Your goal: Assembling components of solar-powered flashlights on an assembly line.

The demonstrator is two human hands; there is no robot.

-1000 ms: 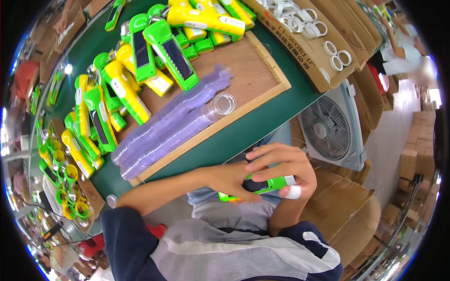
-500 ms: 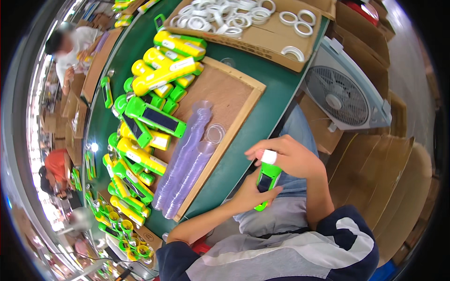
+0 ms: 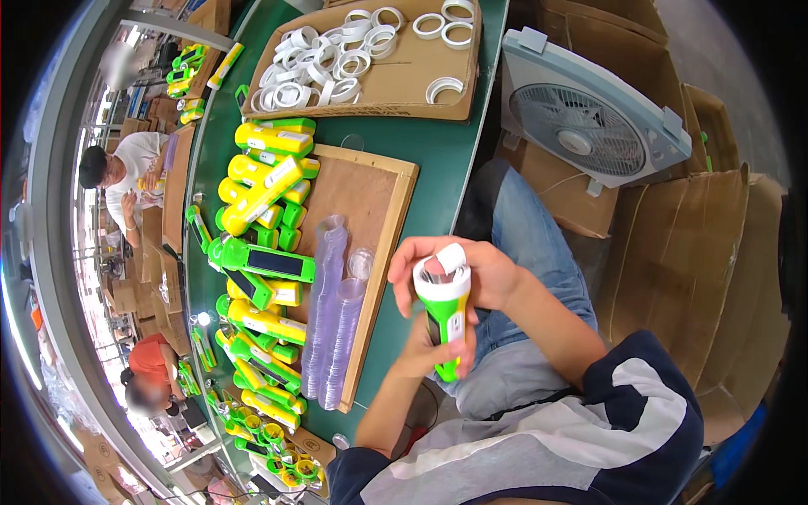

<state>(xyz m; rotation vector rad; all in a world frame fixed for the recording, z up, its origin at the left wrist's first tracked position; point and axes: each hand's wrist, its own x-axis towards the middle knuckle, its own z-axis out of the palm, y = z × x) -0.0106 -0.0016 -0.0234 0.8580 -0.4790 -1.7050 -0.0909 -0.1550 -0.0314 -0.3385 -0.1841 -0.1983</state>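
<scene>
Turned since half a second ago, the green flashlight with a dark panel and a white-ringed head (image 3: 442, 316) now shows its wide open mouth, where previously its body faced up; the whole view has also swung, so the bench and fan sit further left. It is above the person's lap, to the right of the bench edge. The left hand (image 3: 427, 343) grasps its body, fingers wrapped around. The right hand (image 3: 488, 276) curls its fingers behind the head, a white-covered digit (image 3: 451, 257) at the rim; whether these fingers clasp it, I cannot tell.

One flashlight is in hand. Two stacks of clear, purple-tinted plastic discs (image 3: 324, 316) lie side by side, with loose clear discs (image 3: 360, 263) just beyond the shorter stack. Yellow-and-green flashlights (image 3: 268, 195) overlap too much to count, as do most white plastic rings (image 3: 353, 63) in the far cardboard box (image 3: 408, 71); three lie apart at its far right.

A wood-framed brown board (image 3: 370, 185) rests on the green tabletop (image 3: 429, 189). To the right stand one grey box fan (image 3: 589, 118) and open brown cartons (image 3: 673, 278). At least two other people (image 3: 139, 168) sit far left.
</scene>
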